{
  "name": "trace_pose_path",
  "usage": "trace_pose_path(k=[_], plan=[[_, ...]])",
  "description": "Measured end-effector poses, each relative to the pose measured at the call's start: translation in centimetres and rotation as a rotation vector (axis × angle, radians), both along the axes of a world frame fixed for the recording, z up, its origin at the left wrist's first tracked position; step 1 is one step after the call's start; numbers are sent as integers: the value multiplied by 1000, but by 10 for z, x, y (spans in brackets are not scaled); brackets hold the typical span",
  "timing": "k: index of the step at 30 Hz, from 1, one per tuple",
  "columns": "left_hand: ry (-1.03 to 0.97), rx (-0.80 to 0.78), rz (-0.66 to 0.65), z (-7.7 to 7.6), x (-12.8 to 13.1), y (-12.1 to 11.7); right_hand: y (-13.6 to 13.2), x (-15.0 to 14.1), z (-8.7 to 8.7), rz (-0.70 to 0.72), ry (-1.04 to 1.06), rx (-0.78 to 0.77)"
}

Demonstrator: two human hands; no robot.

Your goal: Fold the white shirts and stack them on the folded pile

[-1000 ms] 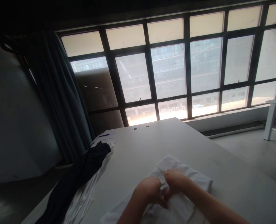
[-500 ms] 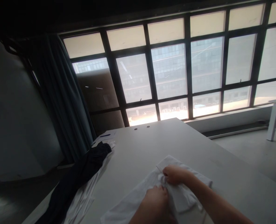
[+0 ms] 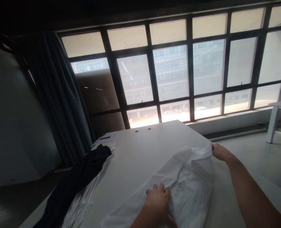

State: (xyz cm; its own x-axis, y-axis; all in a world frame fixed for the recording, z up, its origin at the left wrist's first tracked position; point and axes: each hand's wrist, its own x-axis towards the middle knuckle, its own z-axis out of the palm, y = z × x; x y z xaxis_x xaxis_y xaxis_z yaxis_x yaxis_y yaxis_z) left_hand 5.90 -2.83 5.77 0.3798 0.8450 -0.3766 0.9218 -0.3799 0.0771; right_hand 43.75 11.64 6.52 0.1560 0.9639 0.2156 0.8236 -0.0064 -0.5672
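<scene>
White garment (image 3: 188, 186) lies on the white table (image 3: 140, 148), loosely spread and creased, with no flat folds showing. Left hand (image 3: 157, 199) rests palm down on its near part, fingers spread, grip open. Right hand (image 3: 221, 152) is at the garment's far corner by the table edge, in a narrow pinch on the cloth, fingertips partly hidden. Dark garment (image 3: 76, 185) lies over a white cloth (image 3: 82, 202) at the table's left edge, well apart from both hands. Creases remain across the white garment.
</scene>
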Motion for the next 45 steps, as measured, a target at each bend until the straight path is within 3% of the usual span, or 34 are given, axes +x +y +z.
trace_pose_path(k=[4,9,14,19,23,29,32,37,40,43,45], plan=[[10,60,54,5,-7,5,4,-16,5,91,-40,-30],[15,129,137,-1,-32,24,4,-81,10,229,-136,42],[25,130,182,-8,-58,46,-8,-143,-23,450,-202,-120],[-3,143,190,-8,-76,58,-15,-176,-61,412,-256,-183],[-55,170,226,1,-96,65,-9,-175,-64,291,-289,-169],[-179,225,291,26,-140,69,7,-139,-40,148,-267,-107],[-224,199,331,40,-164,70,7,-112,-18,165,-222,-95],[-217,203,390,53,-193,74,-4,-79,14,336,-110,-132],[-179,262,481,51,-196,77,-5,-86,17,246,-81,3],[-115,384,587,47,-187,77,-1,-112,6,97,-116,133],[-89,433,590,45,-177,76,-1,-131,-5,144,-139,101]])
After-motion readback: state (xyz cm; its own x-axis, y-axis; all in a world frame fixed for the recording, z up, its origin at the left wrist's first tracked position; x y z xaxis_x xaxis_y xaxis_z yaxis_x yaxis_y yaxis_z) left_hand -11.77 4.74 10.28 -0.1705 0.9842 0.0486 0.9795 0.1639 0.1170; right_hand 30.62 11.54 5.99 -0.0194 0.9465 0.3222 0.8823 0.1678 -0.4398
